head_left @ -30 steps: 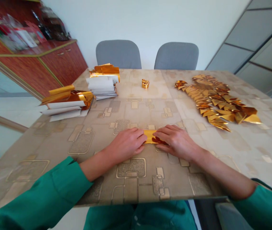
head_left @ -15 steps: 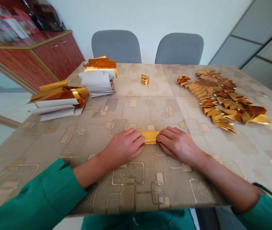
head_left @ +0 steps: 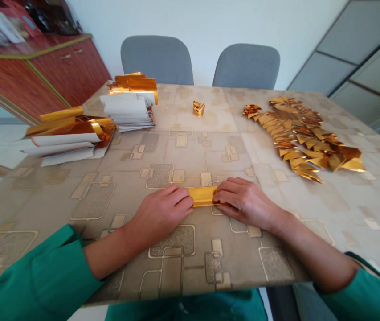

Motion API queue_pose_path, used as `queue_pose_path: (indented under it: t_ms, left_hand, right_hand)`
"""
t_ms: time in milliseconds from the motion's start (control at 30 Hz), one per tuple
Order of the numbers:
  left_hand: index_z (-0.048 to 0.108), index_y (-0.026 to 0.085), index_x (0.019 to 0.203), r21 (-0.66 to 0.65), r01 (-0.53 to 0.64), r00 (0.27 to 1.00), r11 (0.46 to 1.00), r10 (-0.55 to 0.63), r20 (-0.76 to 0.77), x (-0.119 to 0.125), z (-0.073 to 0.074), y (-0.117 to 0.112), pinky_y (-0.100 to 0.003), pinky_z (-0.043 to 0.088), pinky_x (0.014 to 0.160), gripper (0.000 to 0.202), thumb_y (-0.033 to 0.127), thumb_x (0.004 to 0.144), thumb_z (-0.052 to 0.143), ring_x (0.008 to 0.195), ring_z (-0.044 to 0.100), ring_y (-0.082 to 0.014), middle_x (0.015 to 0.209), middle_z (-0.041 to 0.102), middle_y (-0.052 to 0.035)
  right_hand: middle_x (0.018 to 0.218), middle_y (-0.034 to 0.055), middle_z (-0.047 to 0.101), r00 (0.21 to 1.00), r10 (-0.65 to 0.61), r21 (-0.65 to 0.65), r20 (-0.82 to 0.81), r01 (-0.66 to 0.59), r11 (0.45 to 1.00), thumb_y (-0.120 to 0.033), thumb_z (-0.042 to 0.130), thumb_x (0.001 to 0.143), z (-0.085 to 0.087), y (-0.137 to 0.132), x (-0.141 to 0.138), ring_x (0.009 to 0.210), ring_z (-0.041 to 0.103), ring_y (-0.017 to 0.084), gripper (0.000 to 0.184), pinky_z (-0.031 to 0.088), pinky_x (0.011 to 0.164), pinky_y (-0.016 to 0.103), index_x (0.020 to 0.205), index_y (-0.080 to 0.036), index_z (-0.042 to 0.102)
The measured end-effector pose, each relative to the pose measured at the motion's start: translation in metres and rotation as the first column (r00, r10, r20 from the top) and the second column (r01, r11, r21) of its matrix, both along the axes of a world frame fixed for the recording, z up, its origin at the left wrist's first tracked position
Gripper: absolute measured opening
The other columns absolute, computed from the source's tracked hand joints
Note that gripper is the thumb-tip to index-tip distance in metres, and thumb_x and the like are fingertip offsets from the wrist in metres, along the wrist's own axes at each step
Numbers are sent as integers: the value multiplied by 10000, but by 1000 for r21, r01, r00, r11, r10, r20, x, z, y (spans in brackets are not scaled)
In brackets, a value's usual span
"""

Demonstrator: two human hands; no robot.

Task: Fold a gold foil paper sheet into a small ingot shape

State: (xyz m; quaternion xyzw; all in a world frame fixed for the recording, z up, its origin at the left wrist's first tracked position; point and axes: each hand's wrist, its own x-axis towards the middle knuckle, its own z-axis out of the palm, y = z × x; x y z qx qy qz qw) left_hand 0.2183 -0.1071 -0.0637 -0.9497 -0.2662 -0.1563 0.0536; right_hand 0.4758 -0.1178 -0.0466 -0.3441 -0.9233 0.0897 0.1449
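A folded strip of gold foil paper (head_left: 202, 196) lies flat on the table, its ends under my fingertips. My left hand (head_left: 161, 212) presses down on the strip's left end. My right hand (head_left: 245, 199) rests on the right end, its fingers over the foil. Beyond them, a small folded gold piece (head_left: 198, 108) stands alone. To the far right lies a large pile of folded gold foil triangles (head_left: 301, 138). Two stacks of white-backed gold foil sheets sit at the far left (head_left: 129, 104) and nearer left (head_left: 71, 136).
The patterned beige table (head_left: 179, 151) has a front edge just past my arms. Two grey chairs (head_left: 156, 60) stand behind its far side. A red wooden cabinet (head_left: 69, 67) with assorted items on top stands at the back left.
The view has tilted and shifted slightly. My hands now sit a little farther apart, showing more of the gold strip, which looks narrower and more tightly folded than a second ago.
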Motion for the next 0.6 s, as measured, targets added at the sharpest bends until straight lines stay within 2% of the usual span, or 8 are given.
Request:
queue_pose_path:
  t_ms: [133,233,367,600]
  left_hand:
    - [655,161,904,-72,-24,997,997,30,75,-2,2,1,-321,498,741,228,234,983,454,808,619,-192,856,685,-50]
    - [631,167,904,-137,-76,985,988,96,142,-3,3,3,-300,500,716,206,249,983,459,782,629,-178,830,691,-36]
    - [614,176,903,-193,-114,973,975,148,177,-3,2,4,-275,503,699,195,300,980,485,760,645,-162,826,708,-27]
    - [636,191,971,-283,-172,943,944,241,229,-2,-5,10,-264,512,722,165,317,963,529,798,678,-156,905,735,-25]
  right_hand:
    - [890,44,687,986,-43,-219,-162,6,976,-231,558,948,3,6,7,827,608,147,114,453,755,289,929,-184,660]
    - [841,32,702,956,-128,-309,-264,42,950,-228,558,950,2,8,9,794,617,141,132,462,735,282,917,-185,678]
    - [768,18,689,936,-218,-300,-277,131,945,-244,555,946,-2,8,5,726,601,135,163,446,689,281,862,-189,684]
    - [680,5,655,923,-297,-202,-244,251,947,-270,568,941,-9,11,0,670,559,142,190,377,675,297,809,-190,679]
